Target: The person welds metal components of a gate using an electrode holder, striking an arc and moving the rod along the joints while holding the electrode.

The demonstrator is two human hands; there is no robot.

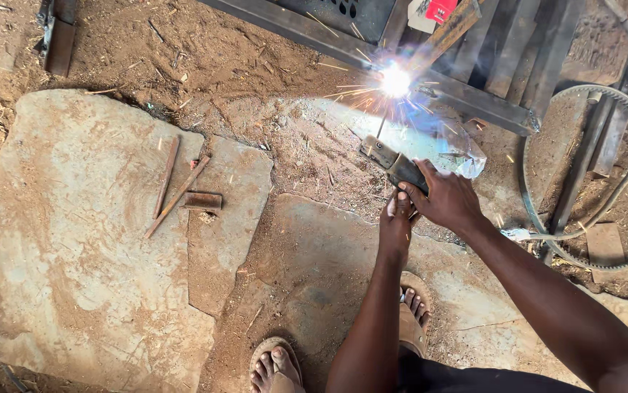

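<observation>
— So, which hand grips the dark metal electrode holder [395, 166]?
— Your right hand [446, 198], closed round it; your left hand [395, 220] braces underneath, steadying the rod at the grey steel frame [474, 100].

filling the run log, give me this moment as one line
right hand: grips electrode holder | left hand: steadies from below | arc: lit on metal frame | loose metal bars: on stone slab
</observation>
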